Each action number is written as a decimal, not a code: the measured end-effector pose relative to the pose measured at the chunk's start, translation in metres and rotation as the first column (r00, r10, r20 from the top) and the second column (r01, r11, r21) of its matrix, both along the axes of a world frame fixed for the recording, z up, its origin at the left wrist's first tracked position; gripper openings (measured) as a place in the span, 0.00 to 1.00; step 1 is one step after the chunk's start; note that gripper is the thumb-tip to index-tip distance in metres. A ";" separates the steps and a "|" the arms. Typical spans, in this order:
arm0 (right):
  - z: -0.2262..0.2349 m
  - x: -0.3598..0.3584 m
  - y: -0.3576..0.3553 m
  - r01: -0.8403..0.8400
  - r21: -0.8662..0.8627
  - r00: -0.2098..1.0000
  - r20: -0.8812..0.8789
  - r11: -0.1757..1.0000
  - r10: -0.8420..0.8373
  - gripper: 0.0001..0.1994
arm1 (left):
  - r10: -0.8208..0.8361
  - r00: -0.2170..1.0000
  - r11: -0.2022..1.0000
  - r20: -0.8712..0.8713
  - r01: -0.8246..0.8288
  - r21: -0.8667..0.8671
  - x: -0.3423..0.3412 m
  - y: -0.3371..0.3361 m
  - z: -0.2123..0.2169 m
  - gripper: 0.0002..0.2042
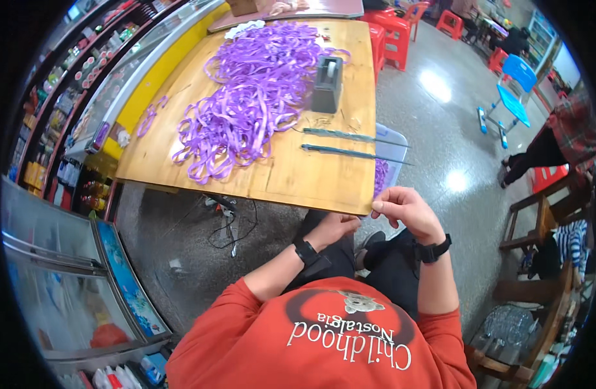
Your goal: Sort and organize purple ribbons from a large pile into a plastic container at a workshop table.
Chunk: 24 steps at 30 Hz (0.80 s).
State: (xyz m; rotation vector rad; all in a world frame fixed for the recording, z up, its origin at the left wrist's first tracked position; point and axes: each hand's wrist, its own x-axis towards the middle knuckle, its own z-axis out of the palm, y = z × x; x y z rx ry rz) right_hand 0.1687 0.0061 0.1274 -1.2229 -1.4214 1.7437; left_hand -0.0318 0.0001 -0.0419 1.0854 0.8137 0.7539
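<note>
My left hand point(337, 229) is just below the table's front edge, its fingers drawn together; what they hold, if anything, is hidden. At the table's near right corner, my right hand point(407, 209) has thumb and forefinger closed in a pinch, with nothing clear between them. A big tangled heap of purple ribbon loops point(246, 97) covers the middle of the wooden table point(291, 185). Beside it stands a black tape dispenser point(327, 91). Two thin dark green rods point(340, 135) lie parallel, their slender ends past the right edge.
Under the table's right edge sits a pale plastic bin point(393, 139) with purple pieces inside. Red stools point(394, 39) stand behind, and a blue chair point(515, 91) is farther right. A glass-door cooler point(58, 259) is at left. A person in plaid point(573, 123) is at right.
</note>
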 end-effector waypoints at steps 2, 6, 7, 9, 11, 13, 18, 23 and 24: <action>0.034 -0.023 0.010 -0.118 0.134 0.989 0.107 0.984 0.104 0.08 | 0.019 1.000 1.000 -0.021 -0.019 -0.022 -0.001 0.000 0.005 0.08; 0.080 -0.088 0.040 -0.362 0.521 0.897 0.421 0.773 0.136 0.10 | -0.005 1.000 0.996 -0.004 0.005 0.084 -0.017 0.007 0.003 0.11; 0.080 -0.104 0.050 -0.405 0.523 0.872 0.468 0.750 0.144 0.12 | 0.001 1.000 0.993 0.000 -0.001 0.122 -0.021 0.008 0.003 0.11; 0.072 -0.141 0.072 -0.413 0.597 0.883 0.446 0.688 0.143 0.13 | 0.017 0.999 0.996 -0.032 -0.014 0.093 -0.033 0.011 0.001 0.11; 0.067 -0.171 0.081 -0.417 0.668 0.884 0.456 0.616 0.104 0.16 | 0.030 0.998 0.999 -0.064 -0.027 0.040 -0.039 0.010 0.002 0.10; 0.055 -0.200 0.090 -0.431 0.698 0.858 0.513 0.572 0.020 0.19 | 0.054 0.998 0.996 -0.019 -0.052 0.066 -0.049 0.004 -0.004 0.09; 0.042 -0.222 0.093 -0.527 0.642 0.655 0.724 0.557 -0.215 0.18 | 0.022 0.991 0.999 -0.130 -0.019 0.029 -0.065 0.005 0.019 0.10; 0.055 -0.205 0.107 -0.367 0.694 0.853 0.517 0.619 -0.074 0.15 | 0.074 0.997 0.997 0.030 -0.073 -0.021 -0.080 0.004 0.002 0.09; 0.081 -0.199 0.102 -0.315 0.633 0.878 0.478 0.707 -0.038 0.14 | 0.071 0.997 0.997 0.031 -0.070 -0.020 -0.083 0.005 0.000 0.09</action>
